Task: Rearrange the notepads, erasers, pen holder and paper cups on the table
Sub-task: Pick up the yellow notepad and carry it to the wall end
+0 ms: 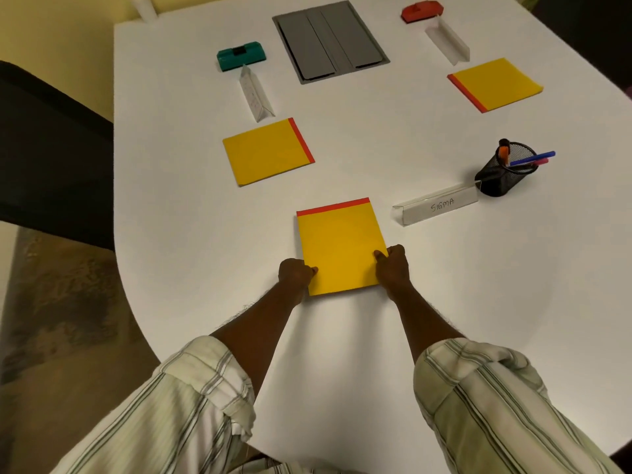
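I pinch the yellow notepad (340, 248) at its 2 side edges, left hand (294, 273) and right hand (393, 265) curled on it, thumbs on top. It lies flat just left of the SIGMA name card (436, 205). Light and flexible, I judge; edges suit gripping.

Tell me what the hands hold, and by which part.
The nearest yellow notepad: the left hand pinches its lower left edge, the right hand its lower right edge.

Three flat yellow pads: near pad (340, 248), left pad (266, 152), right pad (496, 84). Way back sit the teal eraser (241, 55) and red eraser (422, 11), black pen holder (506, 172) on the right.
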Demonstrator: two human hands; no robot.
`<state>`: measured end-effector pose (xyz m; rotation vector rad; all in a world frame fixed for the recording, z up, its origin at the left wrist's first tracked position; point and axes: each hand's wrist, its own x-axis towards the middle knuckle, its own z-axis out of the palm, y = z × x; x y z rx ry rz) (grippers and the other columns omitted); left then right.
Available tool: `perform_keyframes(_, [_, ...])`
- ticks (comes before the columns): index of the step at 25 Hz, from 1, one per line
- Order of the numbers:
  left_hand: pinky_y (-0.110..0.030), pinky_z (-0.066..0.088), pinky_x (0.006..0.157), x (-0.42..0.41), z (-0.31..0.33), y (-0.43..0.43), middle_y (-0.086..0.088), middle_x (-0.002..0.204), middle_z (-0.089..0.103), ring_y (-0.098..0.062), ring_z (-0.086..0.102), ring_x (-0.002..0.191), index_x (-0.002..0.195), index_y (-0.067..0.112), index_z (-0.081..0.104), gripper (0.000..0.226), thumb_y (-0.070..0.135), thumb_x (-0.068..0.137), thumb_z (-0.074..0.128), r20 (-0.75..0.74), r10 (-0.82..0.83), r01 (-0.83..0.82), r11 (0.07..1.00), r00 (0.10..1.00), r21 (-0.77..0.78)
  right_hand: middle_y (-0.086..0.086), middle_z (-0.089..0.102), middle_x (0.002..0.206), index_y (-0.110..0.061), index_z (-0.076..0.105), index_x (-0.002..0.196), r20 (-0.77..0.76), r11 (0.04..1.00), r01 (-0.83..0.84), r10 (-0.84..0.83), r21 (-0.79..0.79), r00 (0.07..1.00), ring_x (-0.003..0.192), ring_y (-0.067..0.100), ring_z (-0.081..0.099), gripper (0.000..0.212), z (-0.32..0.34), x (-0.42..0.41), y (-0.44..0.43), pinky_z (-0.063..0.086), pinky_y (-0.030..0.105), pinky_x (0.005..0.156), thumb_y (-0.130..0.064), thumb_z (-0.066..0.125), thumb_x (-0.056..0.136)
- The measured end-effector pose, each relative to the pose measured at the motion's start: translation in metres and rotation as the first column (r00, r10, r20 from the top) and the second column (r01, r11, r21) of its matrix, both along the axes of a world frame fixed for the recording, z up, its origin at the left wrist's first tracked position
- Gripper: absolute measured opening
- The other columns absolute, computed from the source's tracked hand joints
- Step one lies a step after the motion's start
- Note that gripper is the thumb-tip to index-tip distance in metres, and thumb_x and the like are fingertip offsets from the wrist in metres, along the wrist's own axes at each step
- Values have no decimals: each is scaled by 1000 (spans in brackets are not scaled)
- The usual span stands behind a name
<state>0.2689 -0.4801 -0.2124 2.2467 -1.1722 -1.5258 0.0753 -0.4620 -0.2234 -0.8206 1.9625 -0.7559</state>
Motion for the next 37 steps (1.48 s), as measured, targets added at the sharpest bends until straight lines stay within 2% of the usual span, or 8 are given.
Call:
perform_keyframes(4, [-33,46,66,26,10,30,-15,105,48,-27,51,90,103,5,52,17,8,89,61,-174,219,-232,971,960,-60,2,47,86,-9,37,103,18,998,-35,36,-49,999,83,21,46,14,12,25,23,37,27,59,-12,50,98])
perform_keyframes(8, [-39,47,73,65,18,62,-12,110,50,-27,52,93,123,7,45,36,2,90,57,-308,350,-380,924,885,-41,-5,40,77,-11,35,101,12,994,-84,85,-73,996,81,21,45,18,29,63,48,36,30,65,-19,51,98])
perform_keyframes(12, [-29,42,62,106,30,94,-14,108,55,-17,52,73,129,9,46,42,-3,91,53,-353,346,-406,907,869,-112,-3,41,78,-10,35,101,37,991,-114,117,-70,992,83,22,46,18,39,105,71,37,30,65,-20,50,98])
perform_keyframes(18, [-34,44,80,193,50,153,-21,125,57,-24,52,96,137,11,44,48,-4,91,50,-349,293,-389,887,890,-249,1,44,84,-9,36,100,74,988,-105,114,-115,991,87,22,45,18,52,197,121,36,33,74,-20,50,98])
perform_keyframes(25, [-26,43,78,327,69,239,-7,128,56,-14,52,96,138,16,45,48,-6,95,41,-413,318,-456,840,853,-295,3,46,88,-10,36,103,119,982,-134,150,-135,982,85,22,46,19,67,339,198,38,31,64,-21,50,98])
perform_keyframes(29, [-31,46,85,404,72,279,-7,132,56,-18,53,106,138,18,45,50,-7,95,40,-429,383,-525,802,818,-284,9,47,105,-11,38,112,122,965,-229,245,-132,962,93,22,47,21,69,414,228,38,32,77,-23,49,99])
perform_keyframes(34, [-33,46,93,493,66,304,-8,135,54,-23,53,118,138,16,46,52,-10,93,42,-435,511,-650,709,742,-275,1,48,107,-13,38,129,140,915,-378,397,-142,907,79,9,48,31,72,503,238,41,26,64,-23,45,100])
perform_keyframes(37, [-31,46,88,535,63,305,-7,134,55,-20,54,112,137,16,48,52,-11,92,43,-428,578,-710,643,695,-285,7,52,119,-14,39,133,150,879,-453,473,-147,868,81,10,51,34,67,549,224,44,31,73,-22,45,101])
